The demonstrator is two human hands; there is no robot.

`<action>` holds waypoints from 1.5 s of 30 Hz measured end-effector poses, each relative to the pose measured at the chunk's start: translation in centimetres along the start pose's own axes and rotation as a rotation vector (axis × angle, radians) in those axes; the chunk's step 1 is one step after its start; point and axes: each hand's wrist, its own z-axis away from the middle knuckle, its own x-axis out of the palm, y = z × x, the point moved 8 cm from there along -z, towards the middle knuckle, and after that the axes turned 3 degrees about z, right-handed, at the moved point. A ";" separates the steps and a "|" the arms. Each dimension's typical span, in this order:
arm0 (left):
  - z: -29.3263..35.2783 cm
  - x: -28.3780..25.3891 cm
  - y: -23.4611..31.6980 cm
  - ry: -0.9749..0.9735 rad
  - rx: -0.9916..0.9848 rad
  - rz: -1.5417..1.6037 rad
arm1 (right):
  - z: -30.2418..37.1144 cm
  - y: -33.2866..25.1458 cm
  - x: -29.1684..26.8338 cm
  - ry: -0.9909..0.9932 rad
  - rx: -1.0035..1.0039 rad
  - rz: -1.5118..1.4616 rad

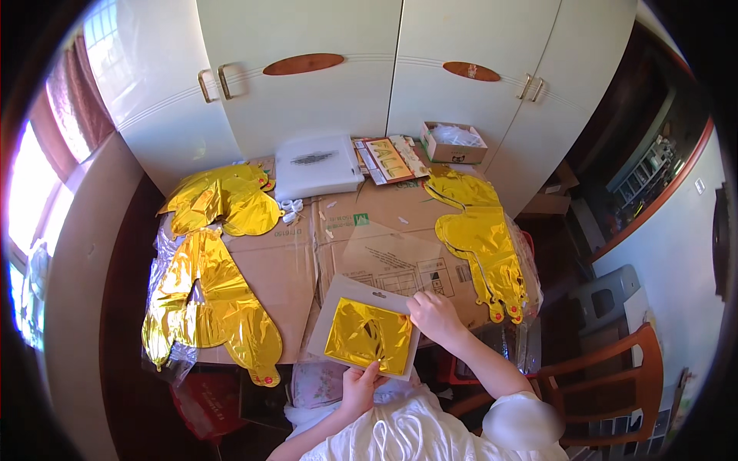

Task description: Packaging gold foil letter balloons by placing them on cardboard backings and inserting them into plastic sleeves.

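1. Head view: holding up a flat packet [369, 329], gold foil inside a pale grey border, at the near edge of the worktop [261, 265], close in front of the white clothing.
2. Pinched at its lower edge by the left hand [361, 390], with the thumb up against the gold face.
3. Gripped near its upper right corner by the right hand [435, 313], with fingers narrowed on the border.
4. Turned slightly askew, slotted end away from the body; cannot tell whether touching the cardboard below.
5. Spread down the left side: an upper gold foil shape [223, 201] and a lower gold foil shape [223, 307], the latter with one rounded end past the near edge.
6. Laid lengthwise near the right edge: a right-hand gold foil shape [484, 238].
7. Ranged along the far edge, before the pale cabinet [307, 100]: a white case [319, 170], a printed pack [388, 160] and a small carton [453, 152] with whitish plastic inside.
8. Just beside the upper foil: small white pieces [291, 207].
9. Widest room for moving over the middle cardboard, between left and right foil; tighter along the crowded far edge.
10. Near the right forearm, beyond the near edge: a wooden chair [649, 369].
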 end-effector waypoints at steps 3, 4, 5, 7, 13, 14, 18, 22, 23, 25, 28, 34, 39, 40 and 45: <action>-0.4 -0.2 -0.2 -0.008 -0.006 -0.052 | -0.6 1.0 -0.2 0.072 0.099 -0.095; -0.4 -0.3 -0.3 -0.009 -0.011 -0.078 | -1.0 0.8 -0.2 0.086 0.082 -0.092; -0.5 -0.4 -0.5 -0.017 -0.014 -0.077 | -1.6 0.4 -0.2 0.101 0.065 -0.090; -0.6 -0.4 -0.8 -0.033 -0.018 -0.076 | -2.6 -0.5 0.1 0.100 0.027 -0.082; -0.8 -0.6 -1.2 -0.047 -0.028 -0.152 | -4.2 -1.6 2.8 0.013 -0.037 -0.085; -0.8 -0.5 -1.1 -0.055 -0.020 -0.140 | -4.4 -1.8 2.6 0.025 -0.038 -0.084; -0.9 0.1 -0.4 -0.078 0.012 -0.113 | -5.0 -2.7 0.6 0.053 -0.062 -0.070; -0.8 0.7 0.4 -0.050 0.000 -0.175 | -5.2 -3.3 -0.2 0.065 -0.073 -0.068; -0.8 0.8 0.6 -0.073 0.041 -0.198 | -5.3 -3.1 -0.4 0.077 -0.046 -0.050; -0.8 0.7 0.5 -0.117 0.125 -0.242 | -5.6 -2.7 -0.7 0.102 0.006 -0.014; -1.0 0.1 -0.5 -0.138 0.119 -0.270 | -6.7 -2.3 -0.9 0.119 0.060 -0.037; -1.0 0.6 0.4 -0.148 0.146 -0.285 | -7.4 -3.3 -0.8 0.176 -0.015 -0.124; -0.8 0.9 1.3 -0.153 0.282 -0.449 | -7.8 -3.6 -2.2 0.234 -0.011 -0.111; -0.8 0.9 1.2 -0.162 0.326 -0.520 | -8.0 -3.5 -2.4 0.242 0.009 -0.102; -1.6 -0.1 0.0 -0.163 0.309 -0.569 | -8.7 -3.5 -3.2 0.312 -0.011 -0.146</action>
